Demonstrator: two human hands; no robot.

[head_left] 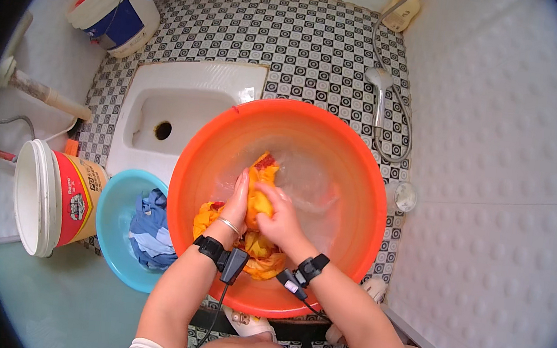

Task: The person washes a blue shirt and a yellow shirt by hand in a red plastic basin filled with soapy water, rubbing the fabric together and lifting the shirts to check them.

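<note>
A large orange basin (364,251) with cloudy water in it stands right in front of me. Over its left half, a wet yellow-orange garment (260,203) with dark red patches is squeezed between my two hands. My left hand (237,205) presses it from the left, palm turned inward. From the other side my right hand (279,220) curls its fingers round the bunched cloth. The rest of the garment trails down below the hands and to the left, toward the basin's wall. My wrists partly cover its lower folds.
Left of the orange basin is a light-blue basin (107,224) with blue clothes (152,229) inside. Beyond it, a red-and-yellow bucket (76,197) lies tilted. A squat toilet (197,76) is behind. At right, a shower head (379,81) and its hose rest on the patterned floor.
</note>
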